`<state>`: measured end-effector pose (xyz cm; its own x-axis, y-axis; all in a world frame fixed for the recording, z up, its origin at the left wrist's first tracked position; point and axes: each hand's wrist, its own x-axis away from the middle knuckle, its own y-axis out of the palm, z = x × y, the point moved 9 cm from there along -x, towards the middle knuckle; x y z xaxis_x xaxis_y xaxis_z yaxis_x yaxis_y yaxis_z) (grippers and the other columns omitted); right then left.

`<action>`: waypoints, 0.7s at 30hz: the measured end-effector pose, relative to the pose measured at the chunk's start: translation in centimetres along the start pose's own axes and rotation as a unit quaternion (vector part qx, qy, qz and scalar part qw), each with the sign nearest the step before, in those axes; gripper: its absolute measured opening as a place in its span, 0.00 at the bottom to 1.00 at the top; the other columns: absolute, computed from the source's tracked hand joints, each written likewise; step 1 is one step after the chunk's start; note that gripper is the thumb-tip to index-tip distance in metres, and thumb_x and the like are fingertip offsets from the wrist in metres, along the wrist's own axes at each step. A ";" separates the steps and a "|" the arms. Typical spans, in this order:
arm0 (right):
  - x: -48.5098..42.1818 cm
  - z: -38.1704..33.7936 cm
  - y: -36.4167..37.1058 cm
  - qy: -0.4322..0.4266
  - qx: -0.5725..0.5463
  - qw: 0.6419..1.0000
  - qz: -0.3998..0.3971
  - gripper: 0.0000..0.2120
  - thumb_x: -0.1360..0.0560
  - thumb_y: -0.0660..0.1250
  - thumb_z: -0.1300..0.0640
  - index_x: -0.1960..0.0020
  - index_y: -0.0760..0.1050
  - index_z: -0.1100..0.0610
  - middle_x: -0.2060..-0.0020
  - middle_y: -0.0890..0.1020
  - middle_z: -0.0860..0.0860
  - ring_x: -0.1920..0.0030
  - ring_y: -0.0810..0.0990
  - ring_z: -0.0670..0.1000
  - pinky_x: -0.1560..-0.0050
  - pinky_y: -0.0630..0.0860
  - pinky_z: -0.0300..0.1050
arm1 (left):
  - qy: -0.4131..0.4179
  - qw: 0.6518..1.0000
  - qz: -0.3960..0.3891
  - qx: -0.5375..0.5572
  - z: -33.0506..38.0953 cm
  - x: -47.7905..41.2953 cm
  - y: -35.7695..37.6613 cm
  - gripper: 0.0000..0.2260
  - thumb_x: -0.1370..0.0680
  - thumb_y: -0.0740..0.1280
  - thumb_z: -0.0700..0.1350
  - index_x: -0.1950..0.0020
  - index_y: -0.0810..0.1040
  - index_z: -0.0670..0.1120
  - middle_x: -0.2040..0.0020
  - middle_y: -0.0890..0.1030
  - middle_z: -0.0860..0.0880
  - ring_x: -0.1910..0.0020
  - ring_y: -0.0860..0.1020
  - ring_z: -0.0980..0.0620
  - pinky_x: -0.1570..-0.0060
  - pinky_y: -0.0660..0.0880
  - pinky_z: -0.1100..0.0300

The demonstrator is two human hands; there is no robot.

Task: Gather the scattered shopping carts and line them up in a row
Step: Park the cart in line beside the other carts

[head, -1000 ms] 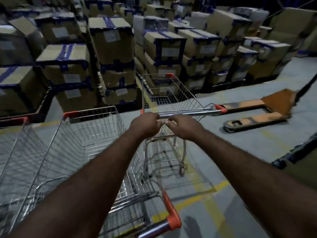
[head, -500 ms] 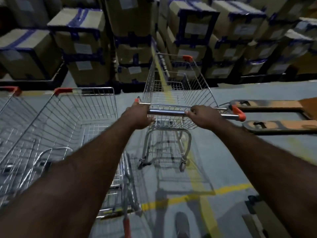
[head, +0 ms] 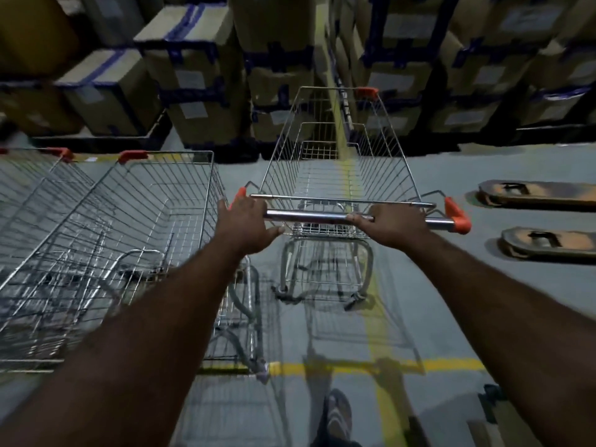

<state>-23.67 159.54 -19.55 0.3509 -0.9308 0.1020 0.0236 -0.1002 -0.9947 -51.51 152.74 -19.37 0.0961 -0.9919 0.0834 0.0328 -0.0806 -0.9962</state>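
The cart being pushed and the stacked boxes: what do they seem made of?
Cart: thin wire grid, shiny silvery, likely plated steel. Handle bar: polished metal tube, reflective; orange end caps look plastic. Boxes: matte brown cardboard with blue tape or strapping.

Floor (head: 451,330): grey, yellow lines (head: 451,364) painted across.
Back: cardboard boxes (head: 193,75) stacked, blue tape.
Right: pallet forks (head: 548,195).
Light: dim.
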 end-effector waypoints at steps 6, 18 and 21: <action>3.4 -0.3 0.1 -0.045 -0.044 0.998 -0.029 0.34 0.27 0.48 0.23 0.53 0.76 0.50 0.57 0.82 0.52 0.54 0.79 0.54 0.52 0.75 0.48 | 0.016 1.000 0.000 0.024 0.0 4.2 0.4 0.26 0.20 0.55 0.67 0.33 0.72 0.50 0.25 0.69 0.45 0.20 0.52 0.45 0.25 0.47 0.34; 11.1 1.8 0.2 -0.003 -0.007 1.000 0.000 0.50 0.44 0.31 0.13 0.62 0.74 0.51 0.61 0.80 0.50 0.56 0.79 0.53 0.56 0.69 0.47 | 0.033 0.997 0.005 0.072 -0.5 12.4 0.9 0.19 0.20 0.58 0.64 0.42 0.73 0.51 0.31 0.75 0.47 0.21 0.57 0.44 0.25 0.52 0.35; 13.0 1.0 0.7 0.003 -0.003 1.000 0.009 0.50 0.43 0.32 0.14 0.62 0.75 0.51 0.63 0.81 0.50 0.57 0.79 0.53 0.55 0.71 0.47 | 0.036 0.997 0.000 0.075 -1.1 14.4 1.1 0.17 0.21 0.60 0.63 0.45 0.74 0.51 0.35 0.77 0.47 0.24 0.63 0.44 0.26 0.56 0.36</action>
<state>-18.14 147.73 -18.93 0.3463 -0.9343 0.0850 0.0125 -0.0860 -0.9962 -51.20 138.23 -19.27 0.0245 -0.9968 0.0758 0.1819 -0.0701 -0.9808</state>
